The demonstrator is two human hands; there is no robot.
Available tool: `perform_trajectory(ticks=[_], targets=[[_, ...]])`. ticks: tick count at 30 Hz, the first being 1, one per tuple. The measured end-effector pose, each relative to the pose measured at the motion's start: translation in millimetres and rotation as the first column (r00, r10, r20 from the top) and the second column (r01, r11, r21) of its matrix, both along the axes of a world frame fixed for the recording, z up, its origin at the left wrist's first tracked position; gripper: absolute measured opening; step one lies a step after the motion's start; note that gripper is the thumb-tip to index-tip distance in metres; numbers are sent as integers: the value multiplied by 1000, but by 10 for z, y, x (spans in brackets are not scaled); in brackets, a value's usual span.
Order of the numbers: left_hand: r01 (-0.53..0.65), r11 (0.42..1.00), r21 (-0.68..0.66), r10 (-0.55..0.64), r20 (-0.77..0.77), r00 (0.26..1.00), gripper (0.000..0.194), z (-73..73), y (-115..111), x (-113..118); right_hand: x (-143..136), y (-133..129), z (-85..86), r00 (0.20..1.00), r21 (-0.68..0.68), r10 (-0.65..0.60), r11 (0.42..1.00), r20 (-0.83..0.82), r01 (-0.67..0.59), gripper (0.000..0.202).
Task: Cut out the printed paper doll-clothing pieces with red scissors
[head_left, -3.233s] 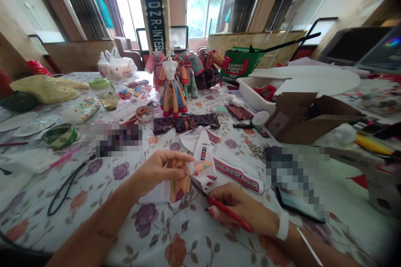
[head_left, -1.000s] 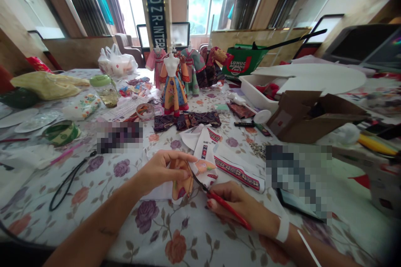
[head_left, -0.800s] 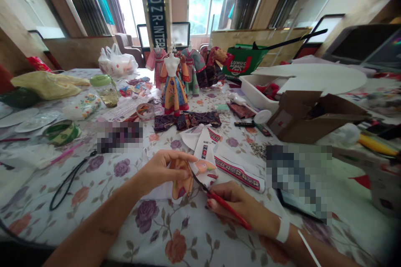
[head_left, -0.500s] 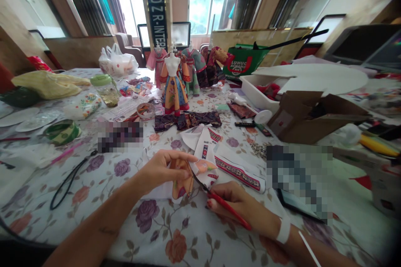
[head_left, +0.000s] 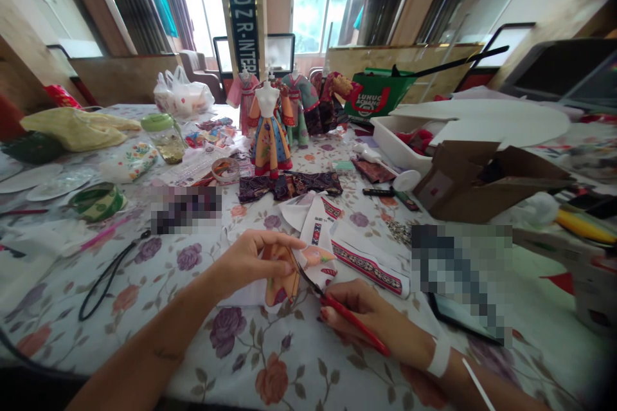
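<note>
Orange fabric (head_left: pixel 283 285) with dark red motif; red-handled, dark-bladed scissors (head_left: pixel 344 313)

Left hand (head_left: pixel 255 258) and orange cloth (head_left: pixel 284 287) slightly further right, view tipped slightly down

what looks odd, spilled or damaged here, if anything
The front mannequin looks odd: its white torso is bare above the skirt, while the dresses behind it have sleeved tops. A loose heap of tiny bits lies on the tablecloth, too small to say whether spilled. Nothing seems wrong with the red-handled scissors or the orange cloth.
</note>
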State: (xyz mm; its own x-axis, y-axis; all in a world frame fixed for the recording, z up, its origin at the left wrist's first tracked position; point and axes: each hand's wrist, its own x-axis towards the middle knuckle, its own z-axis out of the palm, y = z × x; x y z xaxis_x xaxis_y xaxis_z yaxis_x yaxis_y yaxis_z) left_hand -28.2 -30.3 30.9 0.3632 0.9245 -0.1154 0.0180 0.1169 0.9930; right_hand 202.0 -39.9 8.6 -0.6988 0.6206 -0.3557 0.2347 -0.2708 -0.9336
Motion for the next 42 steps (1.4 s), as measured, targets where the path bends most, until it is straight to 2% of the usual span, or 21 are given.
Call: perform_trajectory(ticks=[10, 18, 23, 33, 39, 42], targets=[[31, 1000, 3, -31, 17, 999, 36, -40, 15, 27, 1, 8, -8, 1000, 16, 6, 1000, 4, -6, 43], [44, 999, 12, -44, 9, 999, 37, -14, 16, 27, -8, -6, -3, 1000, 30, -7, 1000, 12, 6, 46], [10, 1000, 10, -10, -5, 1000, 34, 2, 1, 32, -12, -13, 10, 1000, 80, -12, 997, 20, 10, 47], [-10, 1000, 15, 10, -26, 1000, 32, 58, -17, 34, -20, -6, 23, 1000, 99, -20, 995, 24, 18, 47], [101, 995, 5, -101, 8, 995, 37, 88, -26, 24, -18, -14, 29, 999, 91, -10, 996, 38, 7, 46], [92, 996, 7, -92, 4, 996, 38, 75, -30, 27, -18, -17, 33, 999, 61, -5, 998, 45, 2, 45]])
